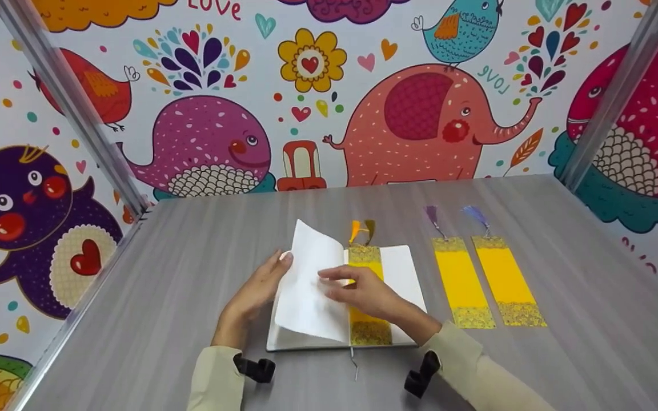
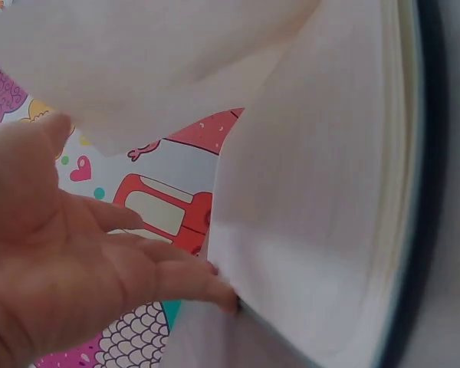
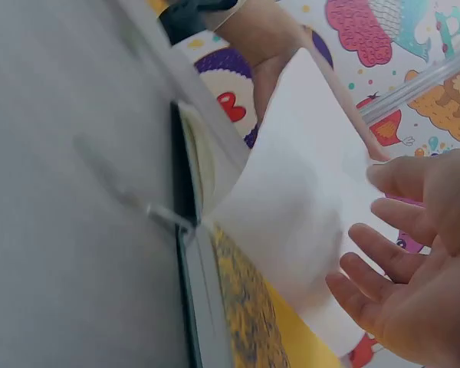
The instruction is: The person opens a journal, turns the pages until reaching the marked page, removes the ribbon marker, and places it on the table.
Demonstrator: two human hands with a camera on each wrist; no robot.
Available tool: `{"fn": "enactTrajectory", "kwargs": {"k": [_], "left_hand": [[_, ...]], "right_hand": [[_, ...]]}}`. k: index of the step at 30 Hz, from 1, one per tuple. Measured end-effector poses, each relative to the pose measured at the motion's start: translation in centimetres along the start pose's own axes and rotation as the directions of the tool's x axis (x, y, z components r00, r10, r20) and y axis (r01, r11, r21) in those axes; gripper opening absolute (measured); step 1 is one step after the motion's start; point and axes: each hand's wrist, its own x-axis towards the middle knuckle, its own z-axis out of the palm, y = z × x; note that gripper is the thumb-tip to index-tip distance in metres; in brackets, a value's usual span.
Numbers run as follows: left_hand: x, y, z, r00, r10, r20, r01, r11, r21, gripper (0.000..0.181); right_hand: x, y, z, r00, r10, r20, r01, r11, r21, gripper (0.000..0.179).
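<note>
An open notebook [image 1: 403, 274] lies on the grey wood-grain table [image 1: 180, 274], in front of both hands, with one white page [image 1: 306, 285] lifted and curving up on its left side. The left hand [image 1: 257, 285] is at the outer edge of this page, thumb at the margin; the left wrist view shows its fingers extended and loosely apart, one fingertip at the edge of the leaves below. The right hand [image 1: 366, 291] is over the middle of the notebook, its fingers parted and clamped on nothing, the tips by the lifted page; whether they touch it cannot be told. Beneath that hand a yellow bookmark [image 1: 370, 319] with patterned gold ends lies along the inner margin of the right-hand page, its orange tassel [image 1: 355, 231] and olive tassel [image 1: 369, 228] reaching past the top edge. A thin ribbon marker [image 1: 354, 365] trails from the bottom of the spine onto the table. To the right of the notebook, apart from it, two similar bookmarks lie slanted side by side: one with a purple tassel [image 1: 432, 214], the other with a blue tassel [image 1: 476, 215]. A cartoon-printed wall [image 1: 352, 85] stands behind.
</note>
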Motion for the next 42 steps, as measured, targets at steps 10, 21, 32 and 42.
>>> {"fn": "enactTrajectory", "kwargs": {"k": [10,21,32,42], "left_hand": [[-0.3,0.1,0.6,0.998,-0.020,-0.051,0.030,0.977,0.213,0.066],[-0.6,0.6,2.0,0.995,-0.093,-0.033,0.098,0.884,0.458,0.062],[-1.0,1.0,3.8,0.984,-0.146,0.105,0.044,0.761,0.647,0.073],[-1.0,1.3,4.0,0.977,-0.186,0.104,0.061,0.711,0.701,0.080]], "right_hand": [[-0.6,0.5,-0.8,0.993,-0.065,0.093,0.092,0.942,-0.324,0.035],[-0.8,0.8,-0.8,0.966,-0.001,0.257,0.149,0.816,-0.558,0.040],[-1.0,1.0,-0.8,0.961,0.021,0.277,0.150,0.799,-0.582,0.043],[-0.9,1.3,-0.8,0.960,0.006,0.281,0.170,0.784,-0.597,0.043]]}}
